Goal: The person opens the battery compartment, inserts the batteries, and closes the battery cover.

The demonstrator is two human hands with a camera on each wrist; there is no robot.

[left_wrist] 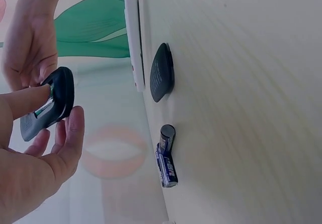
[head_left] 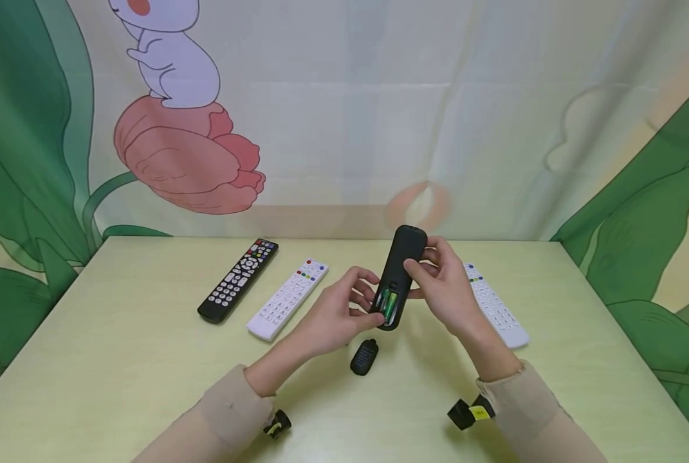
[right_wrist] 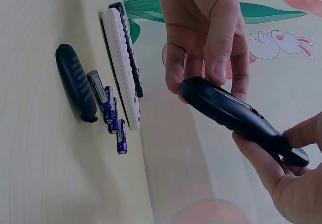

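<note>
A black remote control (head_left: 406, 247) is held above the table, its back facing up. The battery compartment near its lower end is uncovered, and green batteries (head_left: 389, 305) lie inside. My right hand (head_left: 447, 286) grips the upper part, thumb on the back and fingers beneath. At the lower end my left hand (head_left: 337, 315) holds the remote, its thumb at the compartment and fingers around the far side. Below on the table lies the black battery cover (head_left: 364, 357). Several blue batteries (right_wrist: 109, 104) rest beside that cover in the right wrist view; the hands and remote mostly hide them from the head view.
On the left of the table lie a black remote control (head_left: 238, 281) and a white remote control (head_left: 288, 299). Another white remote control (head_left: 499, 312) lies at the right, partly behind the right forearm. A printed curtain (head_left: 332, 128) hangs along the table's back edge.
</note>
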